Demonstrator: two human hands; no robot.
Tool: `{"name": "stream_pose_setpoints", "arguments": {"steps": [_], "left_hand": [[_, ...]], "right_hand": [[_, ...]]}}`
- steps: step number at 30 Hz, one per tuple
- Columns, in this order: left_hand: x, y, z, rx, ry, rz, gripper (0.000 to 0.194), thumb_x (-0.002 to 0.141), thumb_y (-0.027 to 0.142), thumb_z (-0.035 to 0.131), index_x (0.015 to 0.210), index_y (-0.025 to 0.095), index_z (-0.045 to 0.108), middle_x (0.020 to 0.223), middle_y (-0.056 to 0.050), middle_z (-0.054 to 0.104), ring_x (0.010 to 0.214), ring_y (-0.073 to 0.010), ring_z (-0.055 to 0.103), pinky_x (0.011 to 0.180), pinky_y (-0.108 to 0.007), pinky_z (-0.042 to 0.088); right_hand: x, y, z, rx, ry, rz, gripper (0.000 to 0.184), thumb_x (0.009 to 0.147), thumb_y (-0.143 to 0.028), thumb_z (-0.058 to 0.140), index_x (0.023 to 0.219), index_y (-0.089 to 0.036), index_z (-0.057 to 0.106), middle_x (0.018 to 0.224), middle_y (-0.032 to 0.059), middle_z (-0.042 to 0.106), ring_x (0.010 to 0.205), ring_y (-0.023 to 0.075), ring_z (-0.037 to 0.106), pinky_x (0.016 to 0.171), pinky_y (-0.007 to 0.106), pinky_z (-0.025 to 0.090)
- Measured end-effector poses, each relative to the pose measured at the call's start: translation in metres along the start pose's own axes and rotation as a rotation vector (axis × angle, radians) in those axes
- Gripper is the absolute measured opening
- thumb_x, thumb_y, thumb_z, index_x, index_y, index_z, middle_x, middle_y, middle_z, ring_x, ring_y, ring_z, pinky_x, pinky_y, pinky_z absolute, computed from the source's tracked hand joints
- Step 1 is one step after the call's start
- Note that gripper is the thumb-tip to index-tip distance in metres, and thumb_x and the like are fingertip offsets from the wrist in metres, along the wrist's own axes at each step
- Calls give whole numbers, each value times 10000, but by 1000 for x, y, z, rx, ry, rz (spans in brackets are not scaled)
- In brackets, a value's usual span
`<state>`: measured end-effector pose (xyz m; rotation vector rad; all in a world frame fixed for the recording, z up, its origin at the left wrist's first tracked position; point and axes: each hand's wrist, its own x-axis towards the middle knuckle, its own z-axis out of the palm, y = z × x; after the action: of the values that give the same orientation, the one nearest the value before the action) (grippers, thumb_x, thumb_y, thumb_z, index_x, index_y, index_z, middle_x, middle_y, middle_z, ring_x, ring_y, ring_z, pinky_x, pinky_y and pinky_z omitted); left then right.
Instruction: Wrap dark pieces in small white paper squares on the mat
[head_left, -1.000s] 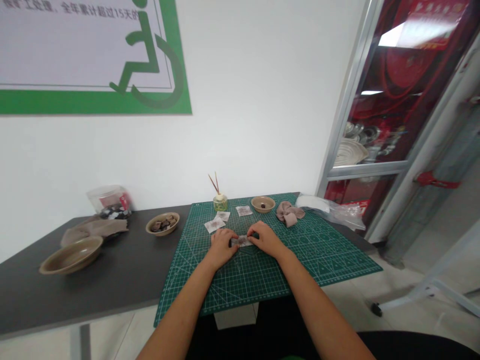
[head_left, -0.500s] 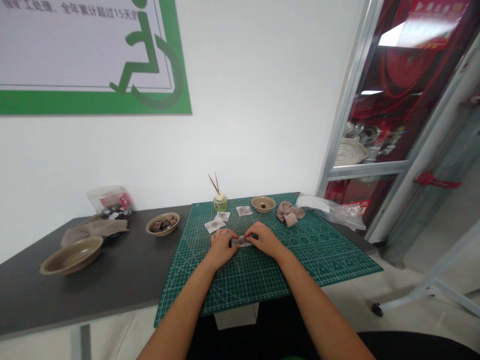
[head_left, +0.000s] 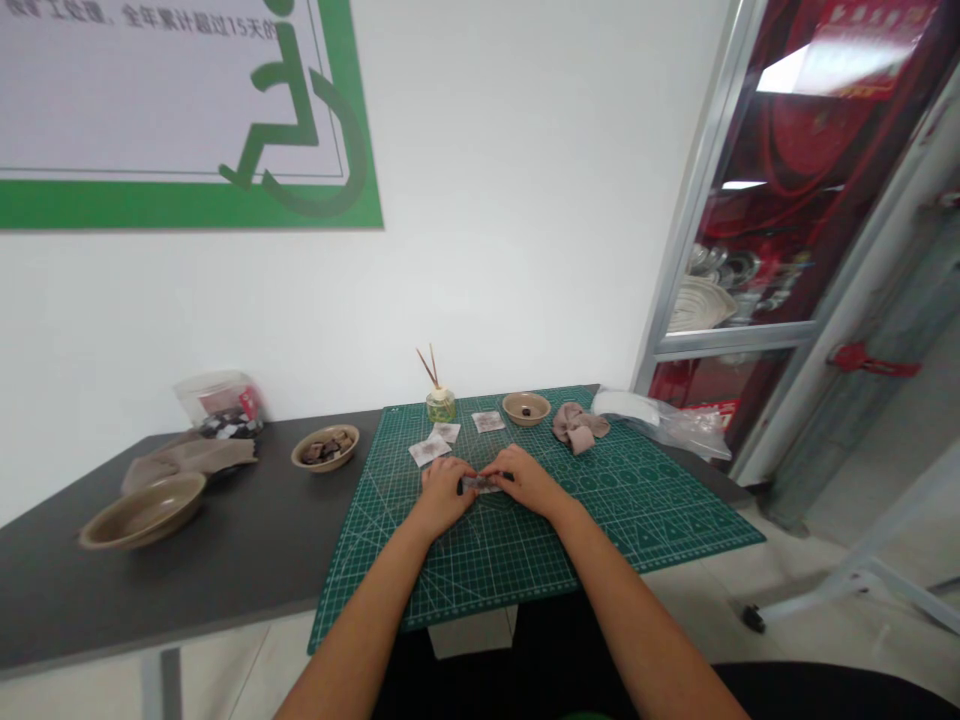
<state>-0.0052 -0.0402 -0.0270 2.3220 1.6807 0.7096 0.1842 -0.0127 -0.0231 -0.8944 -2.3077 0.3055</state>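
Observation:
Low over the green cutting mat (head_left: 630,500), my two hands work close together on a small printed paper square (head_left: 484,486). My left hand (head_left: 445,492) pinches its left side, and my right hand (head_left: 532,482) grips the right side. The fingertips nearly meet at its upper edge. Dark bits show beside the fingers at both ends; what they are I cannot make out. Anything inside the paper is hidden. Beyond my left hand lie two overlapping paper squares (head_left: 430,450), and another paper square (head_left: 488,421) is farther back.
Behind stand a reed diffuser (head_left: 441,405) and a bowl (head_left: 526,409) with one dark piece. A crumpled brown cloth (head_left: 580,427) and a plastic bag (head_left: 667,418) lie right. Leftward are a bowl of brown pieces (head_left: 325,448), a larger bowl (head_left: 142,512) and a clear tub (head_left: 217,400).
My fingertips have drawn slightly closer together along the paper's upper edge, covering its middle more. Both forearms and everything else on the table stay where they were.

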Motion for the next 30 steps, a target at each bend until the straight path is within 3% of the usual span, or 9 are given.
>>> {"name": "stream_pose_setpoints", "arguments": {"steps": [5,10,30], "left_hand": [[0,1,-1,0,-6,0,209,746,214,580,947,228,637,1085,-20,618,1074,-231,471,900,-394,333],[0,-1,0,9,1,-1,200,751,224,582,944,229,636,1091,-18,619,1074,-229,471,910,-395,324],[0,2,-2,0,-10,-5,202,751,209,583,947,220,632,1095,-20,619,1081,-230,471,910,-394,325]], "right_hand": [[-1,2,0,-3,48,32,158,786,-92,600,856,-194,698,817,33,683,831,177,550,826,330,384],[1,-4,1,-6,4,0,155,785,-93,602,852,-197,695,777,29,664,819,172,541,812,313,385],[1,-5,1,24,39,37,156,758,-47,583,800,-177,659,782,24,659,811,168,539,815,325,381]]}}
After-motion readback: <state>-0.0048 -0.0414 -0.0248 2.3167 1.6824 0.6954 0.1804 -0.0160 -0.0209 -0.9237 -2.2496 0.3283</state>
